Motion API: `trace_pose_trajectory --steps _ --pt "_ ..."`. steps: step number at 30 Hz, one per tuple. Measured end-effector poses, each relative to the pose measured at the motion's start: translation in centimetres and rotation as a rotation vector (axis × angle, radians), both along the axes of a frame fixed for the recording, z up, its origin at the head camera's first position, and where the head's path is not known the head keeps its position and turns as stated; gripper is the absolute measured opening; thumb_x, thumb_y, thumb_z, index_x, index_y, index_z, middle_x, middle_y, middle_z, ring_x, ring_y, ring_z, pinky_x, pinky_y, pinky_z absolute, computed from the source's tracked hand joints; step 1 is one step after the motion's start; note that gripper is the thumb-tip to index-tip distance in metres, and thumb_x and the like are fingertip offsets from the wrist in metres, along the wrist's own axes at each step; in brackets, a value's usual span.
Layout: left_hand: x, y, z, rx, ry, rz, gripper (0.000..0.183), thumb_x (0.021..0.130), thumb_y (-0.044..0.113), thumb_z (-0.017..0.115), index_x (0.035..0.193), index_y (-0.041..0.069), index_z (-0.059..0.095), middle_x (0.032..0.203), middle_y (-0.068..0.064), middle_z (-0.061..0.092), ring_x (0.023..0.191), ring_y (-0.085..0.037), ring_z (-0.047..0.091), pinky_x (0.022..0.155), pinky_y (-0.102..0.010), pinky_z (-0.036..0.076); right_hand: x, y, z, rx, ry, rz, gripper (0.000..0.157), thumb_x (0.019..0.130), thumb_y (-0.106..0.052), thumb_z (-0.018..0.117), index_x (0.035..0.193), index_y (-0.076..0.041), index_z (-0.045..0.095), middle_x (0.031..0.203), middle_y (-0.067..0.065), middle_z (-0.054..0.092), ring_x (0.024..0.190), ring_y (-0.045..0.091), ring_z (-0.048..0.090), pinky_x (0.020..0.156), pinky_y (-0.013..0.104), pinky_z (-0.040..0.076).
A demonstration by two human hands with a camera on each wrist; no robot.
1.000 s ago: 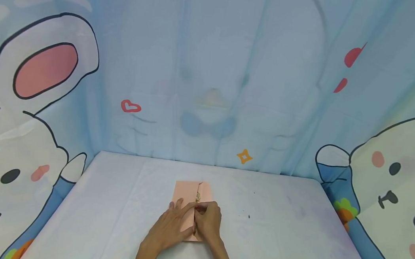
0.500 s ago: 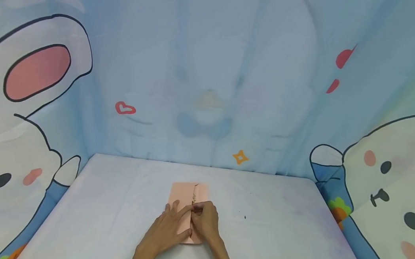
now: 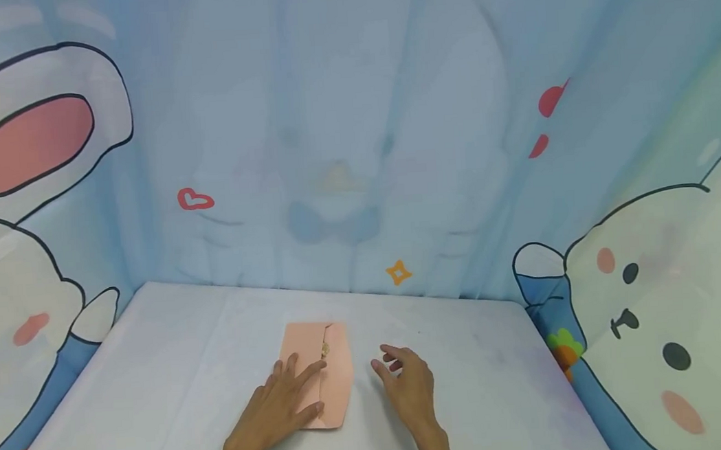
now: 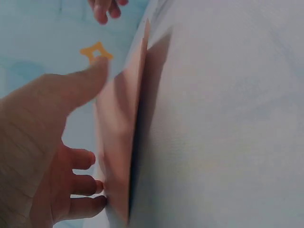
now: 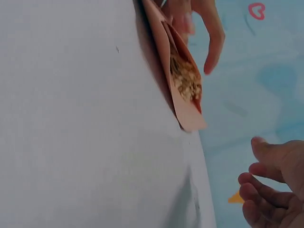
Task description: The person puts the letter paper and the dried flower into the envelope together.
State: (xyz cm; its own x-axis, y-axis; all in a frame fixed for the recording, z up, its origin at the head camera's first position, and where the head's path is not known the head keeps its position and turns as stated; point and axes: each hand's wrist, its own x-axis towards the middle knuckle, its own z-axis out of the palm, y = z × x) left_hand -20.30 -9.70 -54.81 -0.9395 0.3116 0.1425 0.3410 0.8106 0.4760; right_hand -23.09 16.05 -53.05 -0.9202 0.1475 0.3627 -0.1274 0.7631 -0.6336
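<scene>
A pink paper envelope (image 3: 338,385) lies on the white table, its long opening and flap on the right side. Small pale dried bits (image 5: 186,83) show inside the opening in the right wrist view. My left hand (image 3: 277,401) rests on the envelope's left part with spread fingers, the thumb and index finger reaching towards the opening. To the right of the envelope, apart from it, my right hand (image 3: 410,390) hovers with loosely bent fingers and holds nothing. The left wrist view shows the envelope's near edge (image 4: 135,123) raised slightly over its shadow.
The white tabletop (image 3: 488,382) spreads around the envelope. A light blue curtain (image 3: 341,116) with cartoon animals hangs behind the table and along both sides.
My right hand has come off the envelope's opening and moved right, its fingers loosening. The left hand stays on the envelope. The head view has shifted slightly.
</scene>
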Motion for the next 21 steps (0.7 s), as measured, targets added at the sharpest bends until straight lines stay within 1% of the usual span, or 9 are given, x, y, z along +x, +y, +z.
trace_pose_trajectory --steps 3,5,7,8,10,11,12,16,21 --pt "-0.2 -0.9 0.4 0.016 0.028 0.039 0.063 0.098 0.064 0.048 0.155 0.051 0.026 0.164 -0.021 0.030 0.140 -0.052 0.042 0.093 -0.068 0.049 0.0 1.7 0.0 0.063 0.038 0.021 0.041 0.087 -0.033 0.079 0.126 -0.018 0.071 0.118 0.002 0.070 0.104 0.018 0.062 0.086 0.035 0.049" --pt "-0.5 -2.0 0.8 0.023 0.087 0.076 0.063 0.100 0.060 0.048 0.157 0.048 0.024 0.163 -0.023 0.031 0.139 -0.052 0.043 0.094 -0.068 0.049 0.0 2.4 0.0 0.118 0.066 0.042 0.044 0.092 -0.038 0.073 0.131 -0.019 0.068 0.135 0.007 0.062 0.120 0.025 0.056 0.096 0.044 0.045" --pt "-0.9 -3.7 1.5 0.025 0.162 0.112 0.064 0.102 0.054 0.049 0.159 0.043 0.022 0.162 -0.025 0.029 0.142 -0.054 0.037 0.101 -0.073 0.042 -0.1 2.9 0.0 0.175 0.088 0.061 0.048 0.095 -0.044 0.067 0.136 -0.019 0.064 0.150 0.012 0.049 0.135 0.033 0.045 0.107 0.053 0.037" --pt "-1.1 -4.7 1.8 0.021 0.193 0.132 0.066 0.102 0.050 0.051 0.160 0.041 0.021 0.163 -0.026 0.028 0.145 -0.055 0.032 0.106 -0.077 0.033 -0.2 3.1 0.1 0.204 0.089 0.067 0.052 0.096 -0.048 0.065 0.139 -0.020 0.061 0.156 0.014 0.042 0.142 0.036 0.038 0.111 0.057 0.032" --pt "-1.4 -6.7 2.2 -0.009 0.256 0.182 0.070 0.100 0.047 0.056 0.160 0.038 0.022 0.162 -0.029 0.026 0.145 -0.059 0.026 0.106 -0.082 0.023 -0.2 3.4 0.2 0.267 0.075 0.062 0.060 0.096 -0.056 0.059 0.146 -0.024 0.054 0.164 0.020 0.028 0.151 0.043 0.024 0.116 0.065 0.024" --pt "-1.5 -7.7 2.4 -0.030 0.271 0.205 0.072 0.099 0.048 0.058 0.160 0.038 0.022 0.162 -0.030 0.025 0.145 -0.062 0.022 0.106 -0.085 0.016 -0.2 3.6 0.3 0.294 0.064 0.056 0.065 0.095 -0.059 0.059 0.150 -0.027 0.049 0.166 0.023 0.022 0.153 0.046 0.018 0.117 0.069 0.019" --pt "-1.5 -8.6 2.5 -0.055 0.282 0.226 0.074 0.097 0.049 0.060 0.160 0.039 0.022 0.162 -0.031 0.024 0.144 -0.064 0.021 0.104 -0.087 0.013 -0.2 3.8 0.3 0.322 0.047 0.047 0.070 0.093 -0.063 0.058 0.153 -0.030 0.044 0.166 0.026 0.017 0.154 0.050 0.013 0.117 0.072 0.015" --pt "-0.8 -11.3 2.3 -0.114 0.251 0.275 0.078 0.092 0.056 0.062 0.159 0.042 0.024 0.161 -0.034 0.023 0.140 -0.072 0.016 0.098 -0.092 0.003 0.0 4.8 0.3 0.426 -0.027 -0.004 0.088 0.086 -0.076 0.056 0.159 -0.037 0.027 0.163 0.036 0.012 0.149 0.062 0.009 0.112 0.081 0.009" --pt "-0.4 -12.0 1.8 -0.128 0.180 0.256 0.076 0.092 0.061 0.059 0.158 0.045 0.024 0.162 -0.034 0.021 0.138 -0.074 0.015 0.095 -0.093 -0.002 0.1 5.8 -0.1 0.468 -0.120 -0.030 0.095 0.083 -0.080 0.053 0.161 -0.037 0.020 0.161 0.041 0.013 0.145 0.067 0.010 0.107 0.086 0.007"
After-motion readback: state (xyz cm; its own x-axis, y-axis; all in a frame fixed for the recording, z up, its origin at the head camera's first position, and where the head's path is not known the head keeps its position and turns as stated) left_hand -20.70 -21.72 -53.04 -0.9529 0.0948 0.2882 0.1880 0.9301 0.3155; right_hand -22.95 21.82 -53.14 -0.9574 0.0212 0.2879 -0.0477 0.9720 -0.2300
